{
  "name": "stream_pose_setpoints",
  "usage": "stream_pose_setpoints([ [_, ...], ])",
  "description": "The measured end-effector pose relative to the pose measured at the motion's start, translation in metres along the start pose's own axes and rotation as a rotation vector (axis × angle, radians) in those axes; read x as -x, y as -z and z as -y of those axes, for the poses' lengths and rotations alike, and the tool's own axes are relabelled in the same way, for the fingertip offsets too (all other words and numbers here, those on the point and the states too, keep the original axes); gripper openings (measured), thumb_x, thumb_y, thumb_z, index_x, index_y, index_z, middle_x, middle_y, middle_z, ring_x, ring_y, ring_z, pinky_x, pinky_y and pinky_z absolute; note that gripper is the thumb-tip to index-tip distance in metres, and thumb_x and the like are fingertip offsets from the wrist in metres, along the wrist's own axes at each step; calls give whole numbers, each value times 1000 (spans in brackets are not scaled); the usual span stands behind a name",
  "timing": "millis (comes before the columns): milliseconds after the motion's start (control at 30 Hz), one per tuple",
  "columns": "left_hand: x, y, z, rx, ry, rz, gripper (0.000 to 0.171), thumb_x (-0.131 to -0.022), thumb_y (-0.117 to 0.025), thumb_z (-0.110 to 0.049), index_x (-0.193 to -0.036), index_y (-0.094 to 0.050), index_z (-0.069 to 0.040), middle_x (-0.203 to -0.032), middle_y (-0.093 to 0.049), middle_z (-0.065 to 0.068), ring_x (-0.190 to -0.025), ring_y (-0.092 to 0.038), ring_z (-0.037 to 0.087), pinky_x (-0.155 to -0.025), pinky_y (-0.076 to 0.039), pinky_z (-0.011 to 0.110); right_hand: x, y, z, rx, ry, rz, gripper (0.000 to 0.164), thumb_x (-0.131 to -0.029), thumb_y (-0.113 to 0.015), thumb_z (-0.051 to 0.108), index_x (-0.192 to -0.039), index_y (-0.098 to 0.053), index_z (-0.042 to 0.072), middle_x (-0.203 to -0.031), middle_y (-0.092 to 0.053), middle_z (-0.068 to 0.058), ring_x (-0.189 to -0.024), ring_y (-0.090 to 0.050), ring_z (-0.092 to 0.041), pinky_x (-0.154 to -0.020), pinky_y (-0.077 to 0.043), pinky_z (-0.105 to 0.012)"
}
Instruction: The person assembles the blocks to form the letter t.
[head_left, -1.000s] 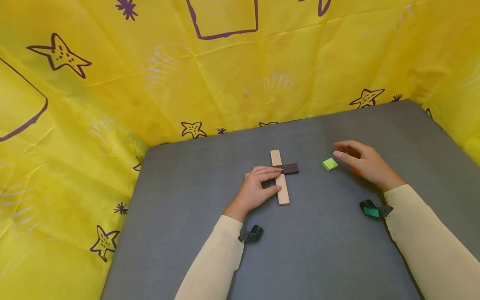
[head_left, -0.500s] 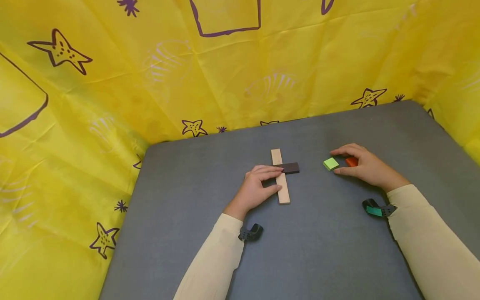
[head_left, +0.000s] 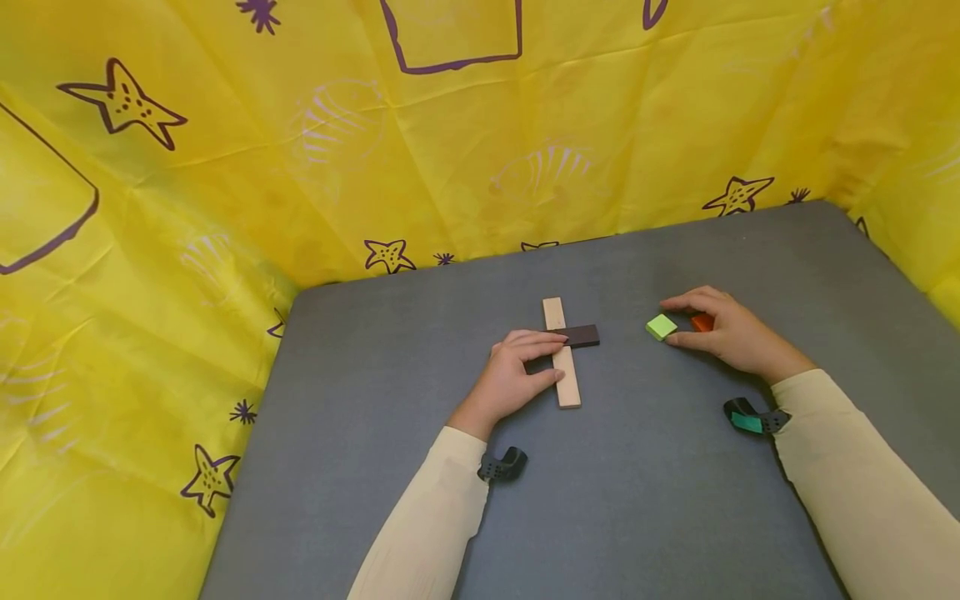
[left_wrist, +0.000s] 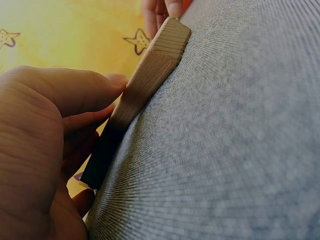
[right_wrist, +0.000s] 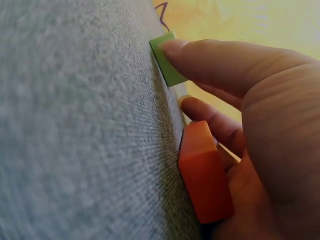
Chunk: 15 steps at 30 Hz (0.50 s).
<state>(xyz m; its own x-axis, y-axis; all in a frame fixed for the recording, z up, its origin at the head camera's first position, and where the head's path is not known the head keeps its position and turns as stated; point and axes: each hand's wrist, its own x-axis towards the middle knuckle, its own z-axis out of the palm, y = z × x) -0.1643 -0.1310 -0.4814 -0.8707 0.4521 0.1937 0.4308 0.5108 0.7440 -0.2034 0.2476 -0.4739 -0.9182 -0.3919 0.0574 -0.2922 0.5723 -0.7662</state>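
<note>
The fingers of the left hand (head_left: pixel 510 379) are extended and rested on a dark brown block (head_left: pixel 585 336), whose free end is left showing past their tips; nothing is seen to be pinched by them. The left thumb is set apart, and a light wooden block (head_left: pixel 567 387) is touched by its tip. Another light stretch of wood (head_left: pixel 553 312) is seen just beyond the same fingers, past the dark block; whether both stretches belong to one piece cannot be told. On the right hand (head_left: pixel 738 333), thumb and forefinger are spread apart without being closed on anything. A green block (head_left: pixel 661 327) is placed right at those two tips, nearest the thumb, while an orange block (head_left: pixel 702 322) is framed deeper between them, toward the palm. Beneath all the fingers, the blocks are supported by a grey table (head_left: pixel 615 483).
</note>
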Motion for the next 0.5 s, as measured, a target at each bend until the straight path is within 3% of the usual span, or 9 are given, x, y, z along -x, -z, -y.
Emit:
stream_pose_setpoints([
  [100, 0, 0, 0, 1, -2, -2, 42, -98, -85, -18, -139, -77, -13, -144, -69, -8, -137, -51, 9, -113, -30, 48, -1, -2, 1, -7, -2, -4, 44, -97, -87, 18, -138, -75, 7, -138, -58, -15, -127, -47, -36, -102, -34, -49],
  [367, 0, 0, 0, -3, -5, -1, 42, -98, -85, -18, -139, -77, -12, -144, -69, -7, -137, -51, 11, -115, -30, 48, -2, -6, 1, 10, 81, -59, 28, -91, -91, 8, -116, -78, 7, -125, -65, -13, -116, -51, -29, -97, -34, -31],
  [500, 0, 0, 1, -9, -5, 2, 42, -98, -85, -18, -139, -77, -13, -144, -69, -7, -137, -51, 11, -115, -30, 48, -2, -6, 4, 35, 79, -76, 29, -91, -91, 9, -116, -78, 7, -123, -69, -14, -114, -55, -32, -98, -35, -36],
])
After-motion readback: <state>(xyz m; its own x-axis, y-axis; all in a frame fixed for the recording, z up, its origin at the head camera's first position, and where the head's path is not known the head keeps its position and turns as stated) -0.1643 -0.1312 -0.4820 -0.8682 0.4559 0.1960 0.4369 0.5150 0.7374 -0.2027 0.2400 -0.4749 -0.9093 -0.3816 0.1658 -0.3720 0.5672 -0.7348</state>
